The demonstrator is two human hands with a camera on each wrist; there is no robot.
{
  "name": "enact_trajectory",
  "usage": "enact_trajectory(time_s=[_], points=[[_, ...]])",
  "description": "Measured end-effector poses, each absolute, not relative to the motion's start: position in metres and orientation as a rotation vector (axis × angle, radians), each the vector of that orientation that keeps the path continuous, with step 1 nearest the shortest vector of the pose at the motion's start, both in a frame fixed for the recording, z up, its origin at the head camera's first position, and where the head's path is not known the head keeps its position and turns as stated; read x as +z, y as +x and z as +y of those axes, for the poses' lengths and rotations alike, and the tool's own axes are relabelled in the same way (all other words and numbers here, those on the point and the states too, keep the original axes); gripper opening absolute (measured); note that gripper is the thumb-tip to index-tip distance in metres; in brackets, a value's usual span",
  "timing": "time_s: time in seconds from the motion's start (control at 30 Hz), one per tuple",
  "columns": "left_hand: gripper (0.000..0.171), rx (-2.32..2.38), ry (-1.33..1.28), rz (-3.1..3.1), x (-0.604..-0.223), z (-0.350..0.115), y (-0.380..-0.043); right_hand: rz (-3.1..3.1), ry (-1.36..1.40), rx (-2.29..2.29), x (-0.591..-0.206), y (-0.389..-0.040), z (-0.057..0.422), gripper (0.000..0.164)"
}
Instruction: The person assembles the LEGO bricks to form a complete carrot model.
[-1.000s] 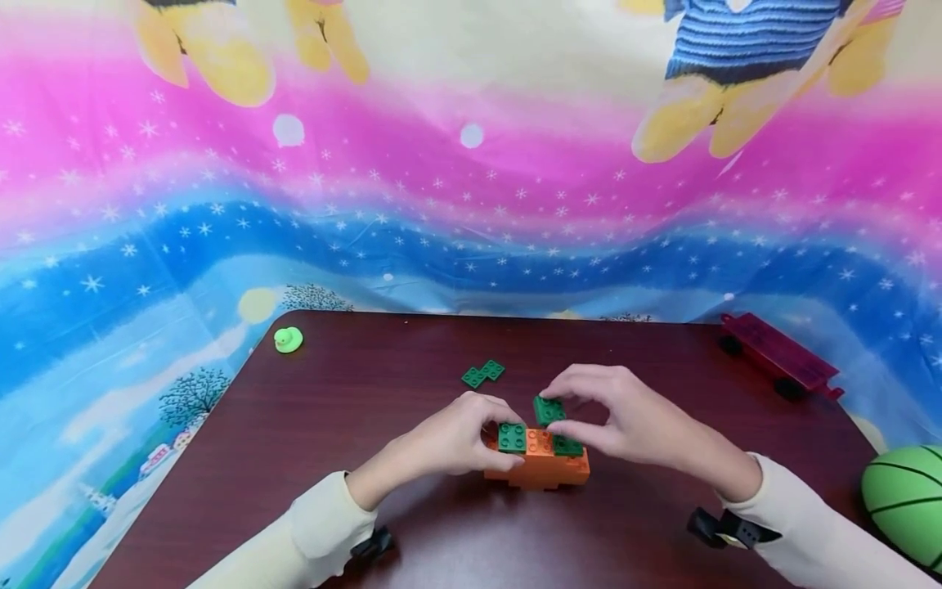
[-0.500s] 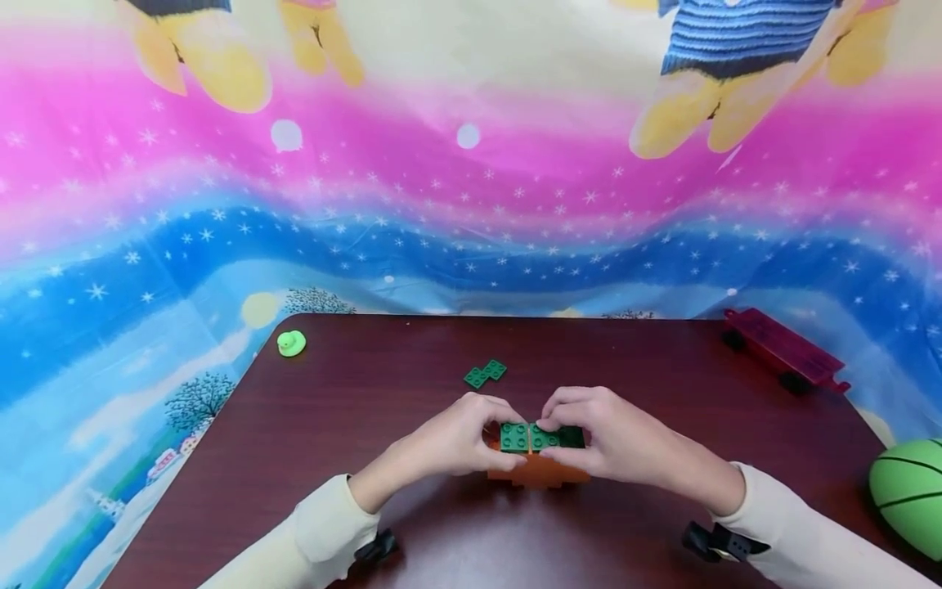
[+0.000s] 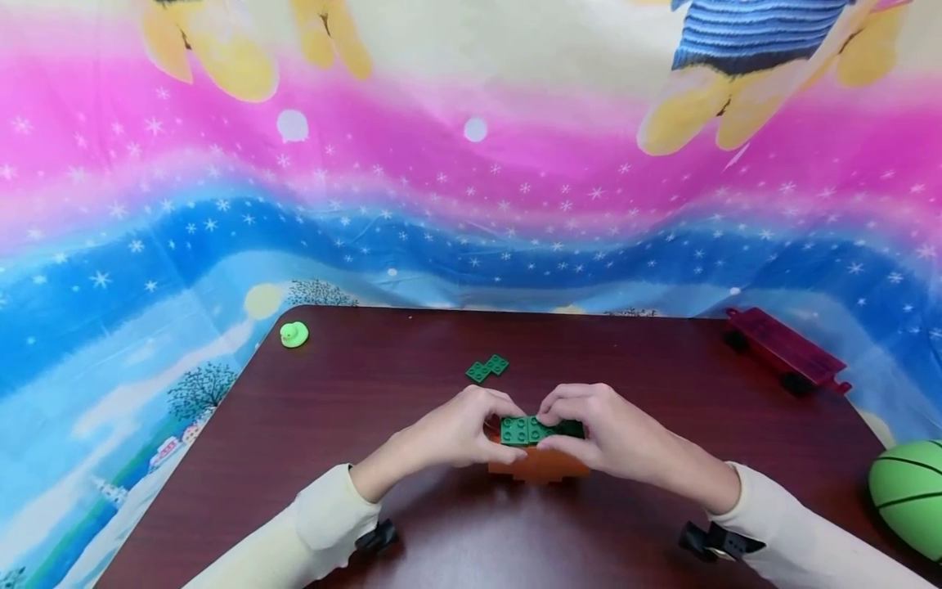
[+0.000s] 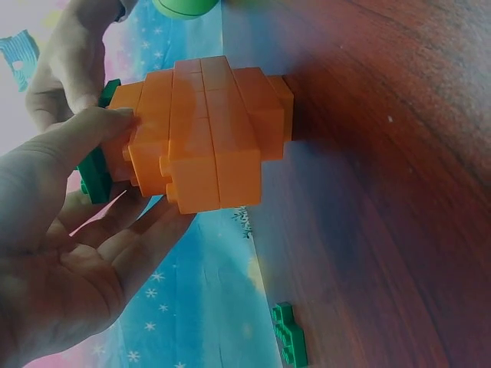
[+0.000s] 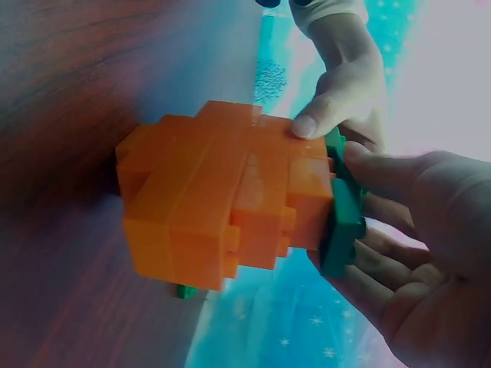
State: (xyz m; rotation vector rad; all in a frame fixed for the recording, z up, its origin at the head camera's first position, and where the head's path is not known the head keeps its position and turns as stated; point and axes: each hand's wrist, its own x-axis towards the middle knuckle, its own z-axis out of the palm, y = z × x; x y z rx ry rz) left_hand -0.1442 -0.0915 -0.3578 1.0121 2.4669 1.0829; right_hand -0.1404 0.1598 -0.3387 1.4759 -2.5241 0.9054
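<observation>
A stepped build of orange toy building bricks (image 3: 540, 465) stands on the table, with green bricks (image 3: 514, 430) in a row along its top. My left hand (image 3: 458, 429) grips the upper left of the build, thumb on the near side and fingers behind, as the left wrist view shows with the orange bricks (image 4: 207, 130). On the right, my right hand (image 3: 621, 429) pinches a green brick (image 3: 537, 429) at the middle of the top, against the left green one. Its fingers partly cover the green brick at the right end (image 5: 343, 230).
Two joined flat green pieces (image 3: 487, 368) lie behind the build on the dark table (image 3: 383, 352). A green toy duck (image 3: 294, 334) sits at the far left corner. A red wheeled toy wagon (image 3: 787, 350) is at the far right, and a green ball (image 3: 908, 497) at the right edge.
My right hand has lowered the raised green brick onto the orange top and moved it left, closing the gap to the left green brick. The left hand keeps its hold.
</observation>
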Motion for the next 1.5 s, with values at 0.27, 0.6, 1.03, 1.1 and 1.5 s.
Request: enact_trajectory(time_s=[0.27, 0.6, 1.03, 1.1, 1.5], points=[[0.026, 1.056, 1.014, 2.480, -0.357, -0.089, -0.146, -2.562, 1.432, 0.945, -0.340, -0.141, 0.161, 0.009], [0.026, 1.067, 1.009, 2.490, -0.357, -0.088, -0.148, -2.647, 1.387, 0.954, -0.335, -0.142, 0.160, 0.007], [0.027, 1.052, 1.016, 2.508, -0.355, -0.090, -0.149, -2.625, 1.333, 1.055, -0.343, -0.143, 0.159, 0.011], [0.027, 1.047, 1.012, 2.504, -0.355, -0.090, -0.148, -2.612, 1.353, 1.069, -0.345, -0.143, 0.159, 0.011], [0.032, 1.011, 1.005, 2.521, -0.355, -0.087, -0.146, -2.764, 1.629, 1.109, -0.358, -0.222, 0.166, 0.022]])
